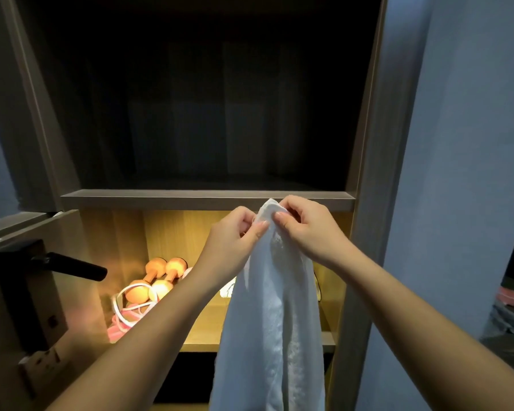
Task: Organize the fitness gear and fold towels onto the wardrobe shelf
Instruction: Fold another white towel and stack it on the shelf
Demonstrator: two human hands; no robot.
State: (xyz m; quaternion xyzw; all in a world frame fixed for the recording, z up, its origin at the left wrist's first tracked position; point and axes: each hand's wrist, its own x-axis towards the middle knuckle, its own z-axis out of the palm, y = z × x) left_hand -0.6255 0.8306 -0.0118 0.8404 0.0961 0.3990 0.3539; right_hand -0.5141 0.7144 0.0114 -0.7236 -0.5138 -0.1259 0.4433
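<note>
Towel [267, 307]: white, unfolded, hanging at full length in front of the lit shelf [204, 333]. Its top corner is level with the board above that shelf, and its lower end runs out of view below; no part rests on the shelf. Left hand [235, 232] and right hand [306, 229] each pinch the top edge between thumb and curled fingers, close together at the corner.

Dumbbells [156, 266]: two, orange, lying side by side on the left part of the shelf. Rope [128, 310]: pink and white, loosely coiled at the shelf's front left, against the dumbbells. A pale item lies on the shelf behind the towel, mostly hidden and not identifiable.

Assessment: the gear appears to be on the shelf, though the rope looks untidy. Folding of this towel is judged not begun, and no folded towel shows on the shelf. Remaining work is to spread the edge, fold, and place the towel on the shelf right of the dumbbells. Whether further towels wait cannot be told.
</note>
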